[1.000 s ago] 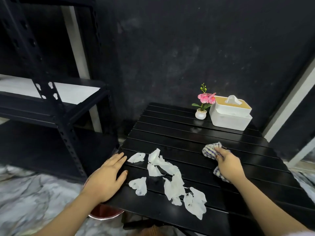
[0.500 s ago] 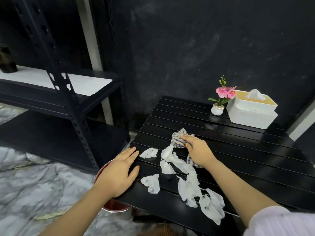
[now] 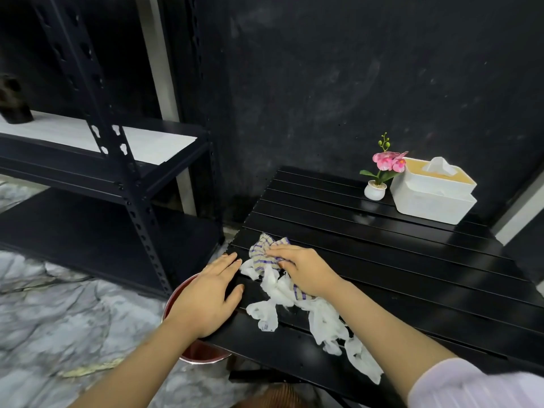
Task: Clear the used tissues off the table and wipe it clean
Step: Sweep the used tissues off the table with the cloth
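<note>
Two hands (image 3: 306, 270), one cloth (image 3: 266, 251), bunched tissues (image 3: 325, 322)

Black slatted table (image 3: 382, 260), white tissues (image 3: 323, 322), beige cloth (image 3: 262, 254) with purple-blue stripes — pink flower (image 3: 388, 161), red bin (image 3: 188, 348).

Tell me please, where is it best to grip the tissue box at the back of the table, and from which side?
Probably grip the tissue box across its left and right walls just under the overhanging upper rim, coming from above; the flower pot crowds its left side.
</note>
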The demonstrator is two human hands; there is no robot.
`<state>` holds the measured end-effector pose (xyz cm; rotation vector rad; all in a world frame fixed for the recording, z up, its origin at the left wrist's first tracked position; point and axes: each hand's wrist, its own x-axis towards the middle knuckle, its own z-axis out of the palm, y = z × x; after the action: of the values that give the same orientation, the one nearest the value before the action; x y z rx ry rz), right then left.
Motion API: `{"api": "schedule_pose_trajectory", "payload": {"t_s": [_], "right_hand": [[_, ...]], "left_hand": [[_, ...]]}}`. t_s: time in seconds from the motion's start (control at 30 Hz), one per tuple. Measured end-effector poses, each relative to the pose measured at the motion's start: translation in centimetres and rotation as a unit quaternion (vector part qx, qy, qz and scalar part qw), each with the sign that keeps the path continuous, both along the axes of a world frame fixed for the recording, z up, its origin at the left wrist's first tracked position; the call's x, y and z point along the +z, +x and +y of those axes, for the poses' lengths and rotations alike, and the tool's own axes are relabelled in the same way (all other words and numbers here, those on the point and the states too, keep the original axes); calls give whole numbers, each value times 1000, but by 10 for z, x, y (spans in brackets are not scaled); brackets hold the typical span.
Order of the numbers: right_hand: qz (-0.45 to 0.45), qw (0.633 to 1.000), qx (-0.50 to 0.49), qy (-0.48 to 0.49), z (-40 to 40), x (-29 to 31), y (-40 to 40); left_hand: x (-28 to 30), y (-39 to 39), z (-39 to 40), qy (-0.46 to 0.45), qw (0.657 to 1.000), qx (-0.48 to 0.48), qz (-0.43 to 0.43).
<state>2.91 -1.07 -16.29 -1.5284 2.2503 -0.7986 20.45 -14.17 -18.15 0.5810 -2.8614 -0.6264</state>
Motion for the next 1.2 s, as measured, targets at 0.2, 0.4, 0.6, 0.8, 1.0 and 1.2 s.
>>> {"api": "schedule_pose_trajectory", "payload": {"t_s": [0.2,0.4,0.6,0.8,1.0,1.2], "right_hand": [[-62,997,-31,-19,5,7,8],[-90,976,-171,-98,44,31,-12],[-39,928,-356,-106,166,55,-33],[6,864,-503,-33,293,39,-5],[-4,852,-523,-17,317,4,21],[-9,857,-513,-40,282,-2,41]], "left_hand": [[3,-1,2,5,1000,3,3],[3,0,1,6,1000,4,10],[5,1,2,6,1000,5,3],[9,3,6,-4,1000,2,-8],[13,4,8,-10,1000,-4,-29],[9,6,7,14,1000,-4,-28]]}}
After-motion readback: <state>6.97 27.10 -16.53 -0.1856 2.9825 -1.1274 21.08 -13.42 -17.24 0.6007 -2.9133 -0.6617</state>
